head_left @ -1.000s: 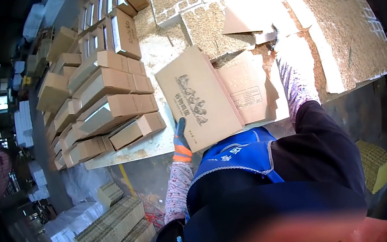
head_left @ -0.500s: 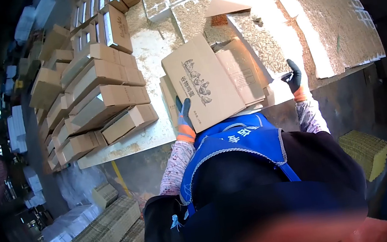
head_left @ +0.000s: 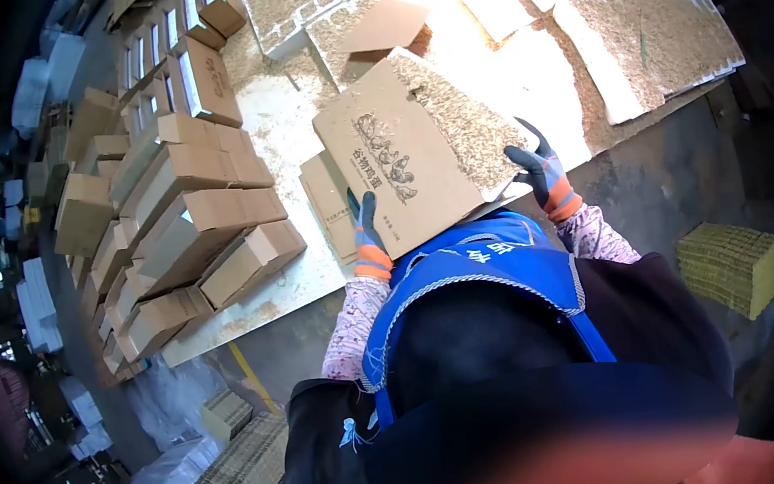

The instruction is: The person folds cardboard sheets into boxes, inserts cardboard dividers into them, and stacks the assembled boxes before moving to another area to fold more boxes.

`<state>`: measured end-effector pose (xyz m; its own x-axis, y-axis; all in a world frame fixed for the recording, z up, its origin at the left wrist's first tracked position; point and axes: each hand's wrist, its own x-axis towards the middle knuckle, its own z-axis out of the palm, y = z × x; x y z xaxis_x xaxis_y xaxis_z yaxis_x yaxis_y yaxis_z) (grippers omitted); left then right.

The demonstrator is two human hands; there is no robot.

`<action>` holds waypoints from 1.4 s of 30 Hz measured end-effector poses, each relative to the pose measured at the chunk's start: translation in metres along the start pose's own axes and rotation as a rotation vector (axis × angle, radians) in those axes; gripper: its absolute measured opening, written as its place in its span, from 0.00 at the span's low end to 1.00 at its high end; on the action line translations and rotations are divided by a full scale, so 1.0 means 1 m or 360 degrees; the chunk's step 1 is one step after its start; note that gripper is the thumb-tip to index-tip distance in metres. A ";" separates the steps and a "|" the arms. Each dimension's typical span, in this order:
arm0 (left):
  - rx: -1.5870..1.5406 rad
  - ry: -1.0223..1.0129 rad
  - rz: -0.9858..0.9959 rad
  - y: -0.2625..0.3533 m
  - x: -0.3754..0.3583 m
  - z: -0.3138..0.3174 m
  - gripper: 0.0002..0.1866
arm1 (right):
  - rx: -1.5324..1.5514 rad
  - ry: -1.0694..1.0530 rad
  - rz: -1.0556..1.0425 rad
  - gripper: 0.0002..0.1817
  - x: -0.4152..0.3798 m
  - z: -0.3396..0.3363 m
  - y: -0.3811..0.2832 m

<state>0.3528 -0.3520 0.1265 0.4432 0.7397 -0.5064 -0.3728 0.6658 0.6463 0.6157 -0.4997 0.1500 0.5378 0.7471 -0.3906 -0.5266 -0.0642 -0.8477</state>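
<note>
A brown cardboard box (head_left: 395, 165) printed with chickens and Chinese characters lies tilted at the table's near edge, against the blue apron. My left hand (head_left: 367, 228), in a grey and orange glove, grips its lower left edge, thumb on the printed face. Against the box's right side is a white foam tray (head_left: 467, 118) topped with husk-like grains; how far it reaches into the box is hidden. My right hand (head_left: 536, 162), gloved alike, is closed on the tray's near right corner. Another flat cardboard piece (head_left: 329, 206) shows under the box on the left.
Rows of cardboard boxes (head_left: 198, 196) stand along the table's left side. More husk-covered foam trays (head_left: 647, 28) cover the right and far parts. A loose cardboard piece (head_left: 385, 23) lies beyond the box. Yellowish stacks (head_left: 730, 269) stand on the floor on both sides.
My right hand has closed on the husk-topped tray and brought it left against the box, covering the box's flaps. My left hand keeps its hold on the box.
</note>
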 end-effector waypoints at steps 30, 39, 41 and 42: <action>0.0262 0.0160 0.0128 0.003 -0.005 0.014 0.32 | -0.1700 -0.0912 -0.0880 0.15 0.174 0.079 -0.040; 0.0325 0.0206 0.0144 0.005 0.000 0.015 0.26 | -0.1464 -0.0193 -0.0190 0.40 0.335 0.037 0.001; 0.0279 0.0178 0.0052 0.008 -0.003 0.018 0.28 | -0.1115 -0.0175 0.0166 0.47 0.339 0.065 0.010; 0.0285 0.0185 0.0057 0.008 -0.004 0.018 0.28 | -0.1074 -0.0086 0.0031 0.49 0.353 0.071 0.038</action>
<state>0.3631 -0.3515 0.1434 0.3315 0.7757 -0.5371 -0.2309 0.6186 0.7510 0.7384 -0.1917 0.0052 0.4893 0.7726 -0.4046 0.0000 -0.4639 -0.8859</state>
